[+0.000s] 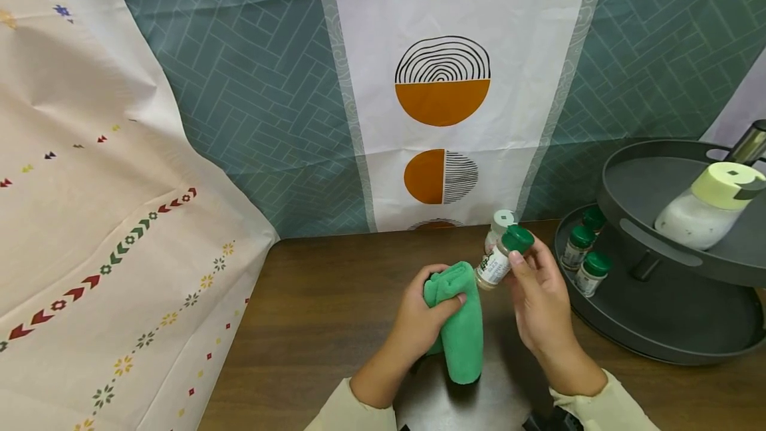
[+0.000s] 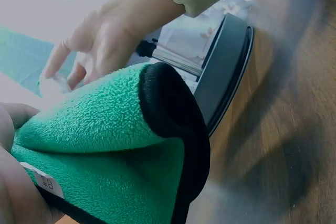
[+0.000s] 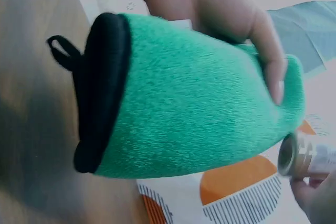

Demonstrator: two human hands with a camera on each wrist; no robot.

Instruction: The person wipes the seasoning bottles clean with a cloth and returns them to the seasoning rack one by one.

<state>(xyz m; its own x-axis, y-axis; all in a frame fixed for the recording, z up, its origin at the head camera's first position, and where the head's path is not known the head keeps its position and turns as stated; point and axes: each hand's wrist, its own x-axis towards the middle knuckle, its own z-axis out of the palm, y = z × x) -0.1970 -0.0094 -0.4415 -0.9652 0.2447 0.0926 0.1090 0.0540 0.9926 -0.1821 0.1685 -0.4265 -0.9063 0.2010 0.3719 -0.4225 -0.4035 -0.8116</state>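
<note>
The fingers of the right hand pinch a small green-capped jar, tilted, its base just beside the top of the folded green cloth, on that cloth's right; whether the two touch, I cannot tell. The left hand grips the cloth from its left side, thumb laid across the front; black trim edges the fabric. Beyond the cloth and to its right, partly hidden behind the pinched jar, is a white-capped jar. Farther right of the cloth, a dark two-tier stand carries three more green-capped jars below and a pale bottle, leaning over, above. The brown desk spreads beneath the cloth, with a teal patterned backdrop behind it and a cream printed sheet well to its left.
</note>
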